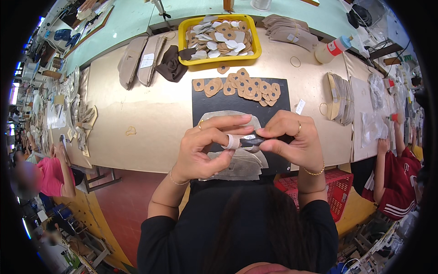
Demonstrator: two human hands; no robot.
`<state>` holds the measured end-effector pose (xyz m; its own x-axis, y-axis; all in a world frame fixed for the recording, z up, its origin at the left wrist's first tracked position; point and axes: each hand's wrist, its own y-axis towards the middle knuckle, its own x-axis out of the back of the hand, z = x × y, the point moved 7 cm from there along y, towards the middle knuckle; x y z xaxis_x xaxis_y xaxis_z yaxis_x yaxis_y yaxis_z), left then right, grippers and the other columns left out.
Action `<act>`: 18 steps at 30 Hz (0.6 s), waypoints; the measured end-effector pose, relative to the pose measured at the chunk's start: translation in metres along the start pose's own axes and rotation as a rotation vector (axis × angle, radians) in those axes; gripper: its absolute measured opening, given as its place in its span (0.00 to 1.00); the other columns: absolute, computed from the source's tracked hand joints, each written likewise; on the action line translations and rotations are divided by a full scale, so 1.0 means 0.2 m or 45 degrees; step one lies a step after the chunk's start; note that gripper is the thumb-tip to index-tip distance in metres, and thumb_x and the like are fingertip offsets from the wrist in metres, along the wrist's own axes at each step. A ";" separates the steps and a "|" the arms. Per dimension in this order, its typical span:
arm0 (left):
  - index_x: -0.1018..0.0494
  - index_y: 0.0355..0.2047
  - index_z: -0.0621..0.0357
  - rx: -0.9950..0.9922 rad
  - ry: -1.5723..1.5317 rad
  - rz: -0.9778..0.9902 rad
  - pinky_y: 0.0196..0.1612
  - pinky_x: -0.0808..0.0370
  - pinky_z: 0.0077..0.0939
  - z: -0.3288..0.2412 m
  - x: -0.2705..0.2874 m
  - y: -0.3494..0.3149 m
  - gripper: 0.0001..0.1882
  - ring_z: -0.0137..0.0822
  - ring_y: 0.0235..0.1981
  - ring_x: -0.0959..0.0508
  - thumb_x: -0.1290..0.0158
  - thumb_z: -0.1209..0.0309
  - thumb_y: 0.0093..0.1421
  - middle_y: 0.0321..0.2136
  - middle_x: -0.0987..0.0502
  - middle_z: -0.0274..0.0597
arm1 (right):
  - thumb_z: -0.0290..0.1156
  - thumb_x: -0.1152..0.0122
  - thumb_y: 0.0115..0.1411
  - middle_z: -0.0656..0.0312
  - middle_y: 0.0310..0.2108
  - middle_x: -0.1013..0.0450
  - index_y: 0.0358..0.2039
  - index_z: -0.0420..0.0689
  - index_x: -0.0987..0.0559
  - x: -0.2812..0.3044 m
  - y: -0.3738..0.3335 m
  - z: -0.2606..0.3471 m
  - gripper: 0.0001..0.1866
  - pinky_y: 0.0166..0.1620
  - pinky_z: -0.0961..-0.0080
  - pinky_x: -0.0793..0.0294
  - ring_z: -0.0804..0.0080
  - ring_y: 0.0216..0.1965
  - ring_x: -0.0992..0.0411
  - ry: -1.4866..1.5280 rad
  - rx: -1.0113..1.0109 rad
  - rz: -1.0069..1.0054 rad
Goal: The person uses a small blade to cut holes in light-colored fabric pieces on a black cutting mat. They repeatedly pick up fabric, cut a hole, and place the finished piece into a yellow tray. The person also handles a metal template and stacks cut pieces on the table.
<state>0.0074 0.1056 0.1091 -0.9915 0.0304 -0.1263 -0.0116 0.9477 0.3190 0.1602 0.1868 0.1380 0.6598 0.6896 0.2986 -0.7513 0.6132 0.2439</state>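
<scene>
1. A dark, glossy piece [253, 139] is being pinched between the thumb and index finger of the right hand [294, 142], with no gap being left between them.
2. The left hand [200, 148] is being held just beside the piece's left end, its thumb and index finger being parted narrowly; whether the piece is also being gripped there cannot be told.
3. A pale, cloth-like band [233, 142] is being worn around the left index fingertip.
4. The piece is being held above the black mat [203, 101]; its right end is being hidden by the right fingers, and its full outline cannot be made out.
5. Flat grey sheets [228, 170] with rounded edges are being partly covered by the hands.
6. Small tan pieces [248, 89], rounded and dark-spotted, are being kept in an overlapping heap on the mat's far part.
7. Beyond, more flat pieces are being contained by a yellow plastic tray [223, 62], while crumpled dark cloth [171, 66] is being supported by the table [146, 132].
</scene>
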 end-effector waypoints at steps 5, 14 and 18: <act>0.24 0.29 0.67 -0.004 0.010 0.019 0.58 0.28 0.45 0.00 -0.01 0.00 0.08 0.53 0.51 0.21 0.48 0.85 0.47 0.52 0.28 0.66 | 0.25 0.26 0.48 0.58 0.26 0.22 0.30 0.37 0.17 0.00 0.00 -0.02 0.09 0.34 0.78 0.29 0.71 0.29 0.25 0.012 -0.028 -0.007; 0.30 0.31 0.64 0.540 -0.815 -0.046 0.53 0.24 0.51 0.10 -0.06 -0.03 0.08 0.58 0.44 0.20 0.45 0.74 0.52 0.44 0.28 0.60 | 0.23 0.27 0.48 0.58 0.28 0.22 0.34 0.37 0.17 0.03 0.03 0.00 0.11 0.35 0.75 0.27 0.68 0.31 0.24 0.077 0.083 -0.070; 0.32 0.32 0.63 0.641 -1.027 -0.011 0.50 0.22 0.52 0.14 -0.09 -0.05 0.10 0.60 0.41 0.19 0.44 0.74 0.50 0.44 0.29 0.58 | 0.24 0.27 0.48 0.59 0.29 0.23 0.34 0.37 0.17 -0.02 0.03 -0.01 0.12 0.36 0.75 0.26 0.67 0.32 0.24 0.061 0.104 0.044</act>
<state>0.0282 0.1043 0.0814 -0.6012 0.0545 -0.7972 0.2250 0.9689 -0.1035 0.1522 0.1886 0.1365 0.6319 0.7287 0.2642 -0.7711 0.5565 0.3094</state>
